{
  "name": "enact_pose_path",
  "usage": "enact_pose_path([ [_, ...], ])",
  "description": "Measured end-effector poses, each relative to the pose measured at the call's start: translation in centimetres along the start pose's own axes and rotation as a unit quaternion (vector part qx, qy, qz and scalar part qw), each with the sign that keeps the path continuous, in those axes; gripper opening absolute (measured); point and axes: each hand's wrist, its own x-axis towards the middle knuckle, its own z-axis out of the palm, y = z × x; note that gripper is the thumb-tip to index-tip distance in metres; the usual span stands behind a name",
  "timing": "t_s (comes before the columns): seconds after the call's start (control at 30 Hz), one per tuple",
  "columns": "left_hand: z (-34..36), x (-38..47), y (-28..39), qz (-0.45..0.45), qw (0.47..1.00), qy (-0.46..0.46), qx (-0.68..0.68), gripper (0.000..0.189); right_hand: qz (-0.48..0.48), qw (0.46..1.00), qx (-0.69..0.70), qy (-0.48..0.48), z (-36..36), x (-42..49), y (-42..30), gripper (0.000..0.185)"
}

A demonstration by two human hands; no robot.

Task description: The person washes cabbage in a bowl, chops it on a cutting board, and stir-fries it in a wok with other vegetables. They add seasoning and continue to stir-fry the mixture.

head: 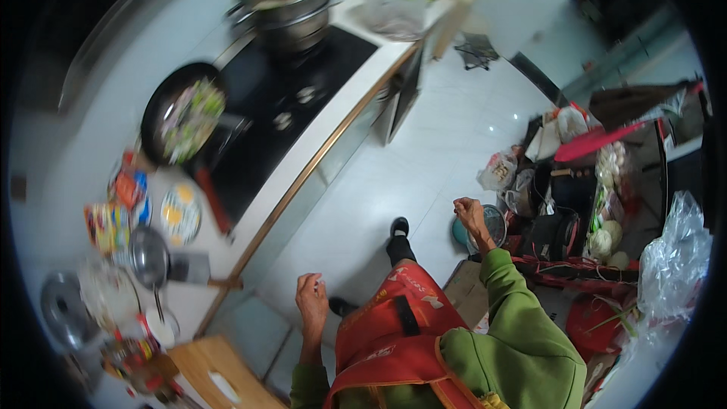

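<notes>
Both of my hands hang over the floor beside the red apron. My left hand (312,298) is loosely curled near the counter's front edge, with no object visible in it. My right hand (471,217) is raised beside a round bowl or basin, its fingers bent; whether they are fully closed cannot be told. On the black cooktop (267,165) a wok (150,119) with a red-brown handle holds chopped green and pale food. Behind it stands a lidded steel steamer pot (292,25). A cleaver (190,268) lies on the counter near a metal ladle or strainer (149,255).
A wooden cutting board (227,372) is at the bottom left, near bottles. A decorated plate (180,215) and food packets (108,226) stand beside the wok. A cabinet door (404,99) hangs open over the tiled floor (363,199). Shelves with vegetables and bags line the right.
</notes>
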Motion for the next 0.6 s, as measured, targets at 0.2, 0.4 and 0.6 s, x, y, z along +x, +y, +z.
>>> enact_pose_path([
  [0.2, 15.4, 13.1, 11.8, 0.081, 0.986, -0.144, -0.024, 0.019, 0.140, 0.975, 0.167, 0.046, -8.2, 15.0, 1.4, 0.019],
  [0.4, 26.3, 25.0, 24.3, 0.132, 0.968, -0.210, -0.015, 0.020, 0.126, 0.938, 0.323, -0.018, -13.0, 31.9, -6.5, 0.021],
  [0.6, 38.6, 37.4, 27.1, 0.206, 0.955, -0.197, 0.080, 0.021, 0.163, 0.833, 0.515, -0.120, -14.7, 50.9, -12.3, 0.032],
])
